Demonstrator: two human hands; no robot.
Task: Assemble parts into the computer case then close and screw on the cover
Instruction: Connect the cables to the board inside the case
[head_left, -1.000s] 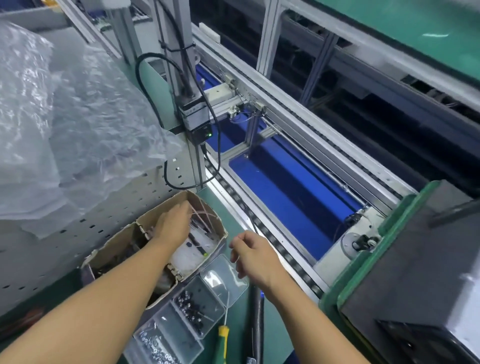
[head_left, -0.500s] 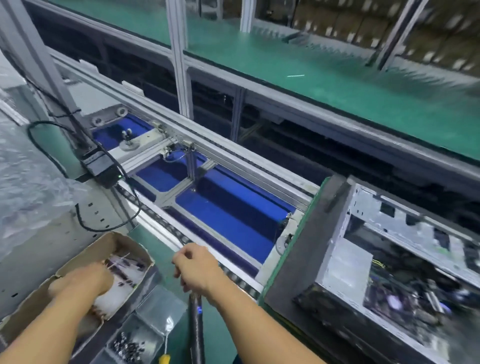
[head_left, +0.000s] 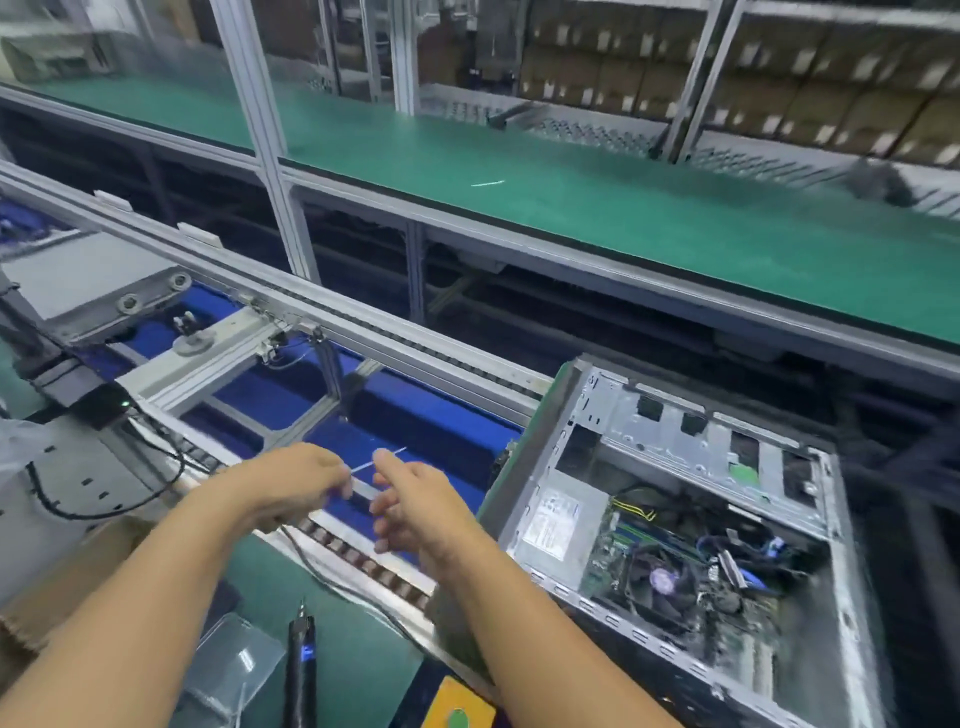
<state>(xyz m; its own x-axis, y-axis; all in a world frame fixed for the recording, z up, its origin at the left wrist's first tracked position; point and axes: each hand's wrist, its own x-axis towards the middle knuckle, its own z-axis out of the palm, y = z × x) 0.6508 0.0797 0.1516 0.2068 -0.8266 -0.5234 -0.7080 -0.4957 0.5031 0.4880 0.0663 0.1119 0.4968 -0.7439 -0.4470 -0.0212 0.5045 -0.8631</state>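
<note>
An open computer case (head_left: 670, 525) lies on its side at the right, with its motherboard, fan and cables exposed. My left hand (head_left: 291, 486) and my right hand (head_left: 410, 499) are raised close together over the conveyor, just left of the case. Between them runs a thin white cable tie (head_left: 371, 465); both hands pinch it, though motion blur hides the exact finger contact. A black electric screwdriver (head_left: 300, 670) lies on the green mat below my arms.
A roller conveyor rail (head_left: 363, 561) and blue belt bed (head_left: 415, 421) cross in front of me. A clear plastic screw box (head_left: 234, 670) and a cardboard box (head_left: 47, 592) sit at the lower left. A long green bench (head_left: 571, 202) runs behind.
My left hand left the cardboard box and rose to the right with a white tie. My right hand met it. The view swung right, showing the open case.
</note>
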